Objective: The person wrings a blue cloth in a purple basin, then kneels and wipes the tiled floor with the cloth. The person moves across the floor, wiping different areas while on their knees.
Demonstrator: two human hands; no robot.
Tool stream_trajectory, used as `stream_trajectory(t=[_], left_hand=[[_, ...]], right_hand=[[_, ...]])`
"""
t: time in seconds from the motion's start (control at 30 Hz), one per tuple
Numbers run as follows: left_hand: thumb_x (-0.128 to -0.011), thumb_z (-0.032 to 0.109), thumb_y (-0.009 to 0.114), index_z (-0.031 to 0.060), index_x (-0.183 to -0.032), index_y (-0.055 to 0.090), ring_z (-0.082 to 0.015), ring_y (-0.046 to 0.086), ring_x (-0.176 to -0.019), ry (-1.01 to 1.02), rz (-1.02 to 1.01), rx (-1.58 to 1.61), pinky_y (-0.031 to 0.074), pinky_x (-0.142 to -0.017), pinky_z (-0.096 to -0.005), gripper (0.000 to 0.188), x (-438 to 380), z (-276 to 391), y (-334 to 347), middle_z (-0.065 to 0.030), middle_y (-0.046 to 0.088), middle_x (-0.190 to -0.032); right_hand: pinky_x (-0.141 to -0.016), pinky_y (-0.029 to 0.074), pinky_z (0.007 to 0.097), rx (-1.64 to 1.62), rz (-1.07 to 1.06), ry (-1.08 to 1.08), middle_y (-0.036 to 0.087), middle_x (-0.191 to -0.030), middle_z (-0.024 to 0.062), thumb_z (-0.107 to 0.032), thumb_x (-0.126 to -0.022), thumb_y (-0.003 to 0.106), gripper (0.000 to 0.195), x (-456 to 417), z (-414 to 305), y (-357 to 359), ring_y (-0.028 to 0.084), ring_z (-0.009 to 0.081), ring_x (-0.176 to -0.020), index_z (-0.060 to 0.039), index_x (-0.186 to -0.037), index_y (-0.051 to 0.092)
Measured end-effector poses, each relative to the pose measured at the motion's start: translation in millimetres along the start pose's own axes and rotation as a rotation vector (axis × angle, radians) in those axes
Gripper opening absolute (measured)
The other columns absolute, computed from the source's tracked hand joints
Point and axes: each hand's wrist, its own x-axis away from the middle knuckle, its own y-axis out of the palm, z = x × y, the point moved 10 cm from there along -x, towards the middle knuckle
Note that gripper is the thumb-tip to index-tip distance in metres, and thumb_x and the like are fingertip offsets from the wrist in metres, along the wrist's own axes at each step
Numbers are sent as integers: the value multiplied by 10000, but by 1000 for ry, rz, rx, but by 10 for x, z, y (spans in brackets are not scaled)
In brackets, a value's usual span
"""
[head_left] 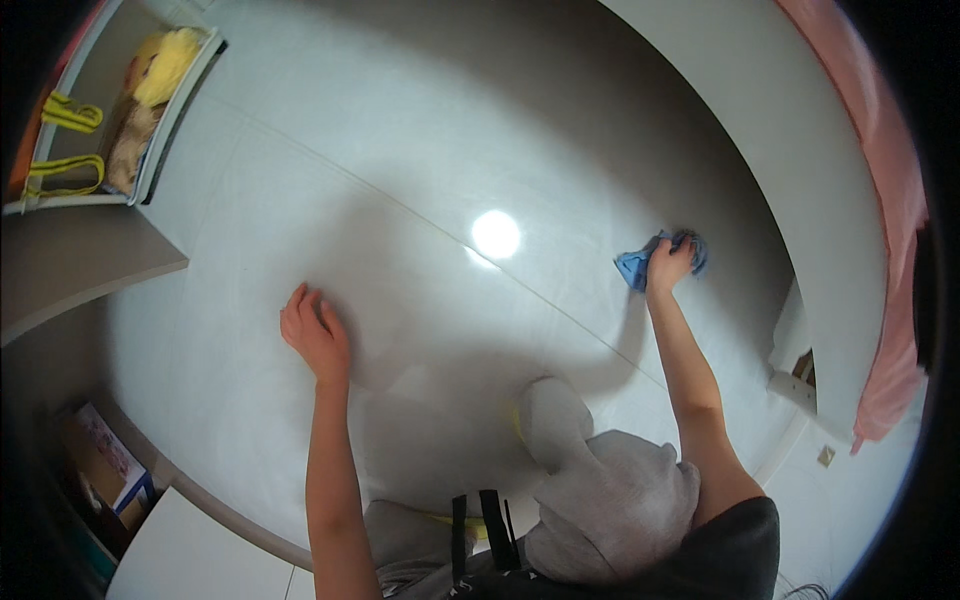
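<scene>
My right hand point(670, 264) presses a bunched blue cloth point(634, 264) on the glossy pale tiled floor point(420, 150), with the fingers spread over it. One corner of the cloth sticks out to the left of the hand, and a darker bundle shows on its right. Part of the cloth is hidden under my palm. Over on the left, my left hand point(313, 330) holds nothing. Its fingers are loosely bent with the thumb apart, low over the floor; whether it touches the tiles I cannot tell.
A white bed-like frame point(757, 112) with pink fabric point(874, 150) curves along the right. At upper left stands an open bin point(176, 120) holding a yellow plush item point(169, 67). A cabinet panel point(90, 259) and a box point(112, 465) lie along the left. My grey-trousered knee point(555, 420) is bent below.
</scene>
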Motion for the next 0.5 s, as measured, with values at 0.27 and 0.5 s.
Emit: stream_trajectory(t=[0.27,0.5], left_hand=[[-919,182,514,-18,-1277,456,-348,333,-1348,-93,120,-133,154,-1141,-563,414,-279,-197,13,-204,381,-1436],[-910,188,512,-22,-1303,428,-359,314,-1360,-115,51,-160,132,-1141,-581,454,-303,-208,41,-211,366,-1442]], right_hand=[[-1054,340,497,-114,-4,-643,556,-1302,219,-191,-830,543,491,-452,-3125,1299,511,379,-1206,13,-1276,541],[-1086,364,419,-434,-549,-1023,532,-1360,143,-158,-794,546,492,721,-5863,1911,492,349,-1232,-90,-1280,579]])
